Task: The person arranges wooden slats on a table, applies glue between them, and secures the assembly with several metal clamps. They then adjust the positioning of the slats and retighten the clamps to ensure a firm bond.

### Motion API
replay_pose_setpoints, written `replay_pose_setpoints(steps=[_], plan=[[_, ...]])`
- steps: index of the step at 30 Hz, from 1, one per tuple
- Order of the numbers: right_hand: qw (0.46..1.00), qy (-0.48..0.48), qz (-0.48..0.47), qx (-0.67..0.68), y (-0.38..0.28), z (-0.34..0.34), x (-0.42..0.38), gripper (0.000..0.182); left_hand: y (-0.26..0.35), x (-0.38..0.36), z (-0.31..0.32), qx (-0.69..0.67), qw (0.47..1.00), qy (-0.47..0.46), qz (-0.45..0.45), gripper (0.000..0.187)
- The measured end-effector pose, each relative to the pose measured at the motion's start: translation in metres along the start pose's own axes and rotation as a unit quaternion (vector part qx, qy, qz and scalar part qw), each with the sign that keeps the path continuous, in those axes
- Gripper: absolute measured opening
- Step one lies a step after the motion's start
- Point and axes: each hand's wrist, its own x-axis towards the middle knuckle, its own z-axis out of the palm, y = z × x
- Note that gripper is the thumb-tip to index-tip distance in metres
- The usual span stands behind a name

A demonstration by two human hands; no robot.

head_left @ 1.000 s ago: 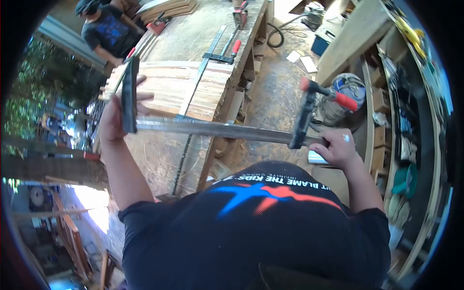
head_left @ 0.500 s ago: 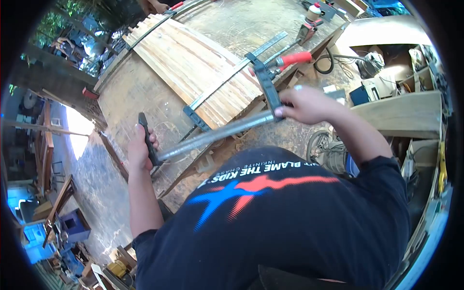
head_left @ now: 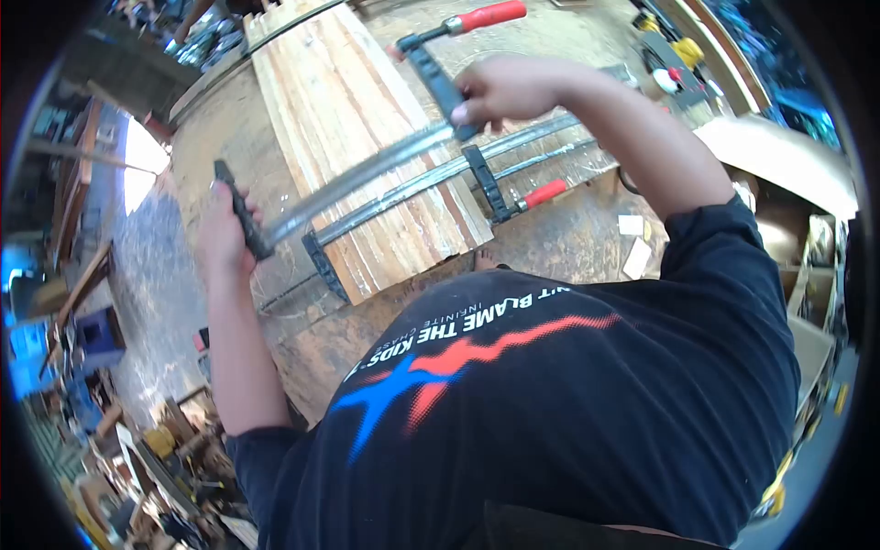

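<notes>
I hold a long bar clamp (head_left: 367, 179) over a panel of glued-up wood strips (head_left: 316, 96). My left hand (head_left: 223, 229) is wrapped round its dark fixed jaw. My right hand (head_left: 504, 90) grips the sliding jaw (head_left: 433, 78), which carries a red handle (head_left: 490, 16). Below it, a second bar clamp (head_left: 394, 194) lies across the panel's near end. Its jaws sit at the panel's two edges, and its red handle (head_left: 544, 192) points right. Another clamp bar (head_left: 298, 23) crosses the far end.
The panel lies on a stained work table (head_left: 215, 128). A bottle with a red cap (head_left: 667, 81) and yellow tools (head_left: 687, 50) are at the upper right. White papers (head_left: 632, 225) lie to the right. Wood scraps (head_left: 160, 440) and blue bins (head_left: 37, 344) are at lower left.
Both hands have carried the bar clamp forward, from in front of the panel's near end to over the panel. The view has shifted closer to the panel.
</notes>
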Motion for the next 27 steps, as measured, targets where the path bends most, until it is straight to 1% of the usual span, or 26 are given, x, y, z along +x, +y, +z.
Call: replay_pose_setpoints(steps=[1, 2, 3, 4, 5, 6, 8, 9, 12, 13, 15, 18, 19, 20, 21, 22, 23, 24, 25, 26, 27], plan=[[1.0, -0.005, -0.006, -0.024, 0.024, -0.011, 0.014, 0.032, -0.004, 0.011, 0.007, 0.004, 1.0, 0.01, -0.011, 0.048], [1.0, -0.001, -0.01, -0.013, 0.054, -0.023, 0.028, 0.032, -0.008, 0.028, 0.005, 0.01, 0.999, 0.02, -0.029, 0.049], [0.999, -0.013, 0.01, -0.038, 0.078, -0.037, 0.04, 0.032, -0.013, 0.044, 0.004, 0.023, 0.999, 0.024, -0.041, 0.049], [0.999, -0.028, 0.021, -0.011, 0.097, -0.042, 0.051, 0.032, -0.018, 0.059, 0.001, 0.039, 0.998, 0.025, -0.052, 0.049], [0.999, -0.041, 0.031, 0.015, 0.107, -0.047, 0.061, 0.031, -0.016, 0.071, 0.008, 0.053, 0.996, 0.027, -0.063, 0.049], [0.998, -0.047, 0.036, 0.001, 0.113, -0.046, 0.072, 0.031, -0.019, 0.082, 0.016, 0.06, 0.994, 0.055, -0.077, 0.051], [0.997, -0.054, 0.048, -0.027, 0.117, -0.044, 0.092, 0.031, -0.031, 0.11, 0.02, 0.124, 0.986, 0.059, -0.099, 0.052], [0.997, -0.063, 0.053, -0.004, 0.127, -0.043, 0.105, 0.031, -0.039, 0.131, 0.023, 0.154, 0.981, 0.059, -0.106, 0.052], [0.993, -0.08, 0.078, 0.05, 0.159, -0.028, 0.152, 0.032, -0.092, 0.216, 0.007, 0.252, 0.955, 0.136, -0.081, 0.061], [0.993, -0.078, 0.076, 0.041, 0.16, -0.024, 0.162, 0.032, -0.099, 0.226, 0.006, 0.272, 0.95, 0.141, -0.059, 0.069], [0.992, -0.073, 0.089, 0.046, 0.16, -0.017, 0.174, 0.032, -0.09, 0.22, 0.02, 0.257, 0.948, 0.166, -0.092, 0.066], [0.992, -0.095, 0.076, 0.045, 0.172, -0.011, 0.196, 0.03, -0.122, 0.259, 0.002, 0.32, 0.932, 0.146, -0.091, 0.066], [0.99, -0.096, 0.077, 0.075, 0.184, -0.005, 0.202, 0.03, -0.113, 0.242, 0.013, 0.32, 0.934, 0.132, -0.089, 0.066], [0.987, -0.093, 0.075, 0.105, 0.192, -0.003, 0.209, 0.029, -0.105, 0.233, 0.022, 0.326, 0.93, 0.11, -0.128, 0.064], [0.992, -0.082, 0.045, -0.085, 0.183, -0.009, 0.203, 0.027, -0.103, 0.221, 0.033, 0.346, 0.927, 0.069, -0.129, 0.069], [0.973, -0.101, -0.02, -0.209, 0.201, -0.007, 0.217, 0.029, -0.128, 0.246, 0.027, 0.339, 0.929, 0.091, -0.119, 0.062], [0.976, -0.061, 0.017, -0.21, 0.183, -0.012, 0.204, 0.028, -0.115, 0.248, 0.022, 0.583, 0.811, 0.023, -0.044, 0.073], [0.98, -0.063, 0.033, -0.185, 0.19, -0.012, 0.208, 0.027, -0.102, 0.23, 0.032, 0.556, 0.829, 0.041, -0.033, 0.071], [0.993, -0.068, 0.093, -0.036, 0.194, -0.011, 0.209, 0.028, -0.104, 0.227, 0.033, 0.527, 0.848, 0.056, 0.007, 0.07], [0.989, -0.081, 0.12, -0.001, 0.188, -0.015, 0.207, 0.022, -0.108, 0.229, 0.034, 0.511, 0.858, 0.056, 0.002, 0.069], [0.991, -0.087, 0.071, -0.071, 0.185, -0.021, 0.216, 0.022, -0.121, 0.249, 0.024, 0.548, 0.833, 0.055, 0.04, 0.07]])
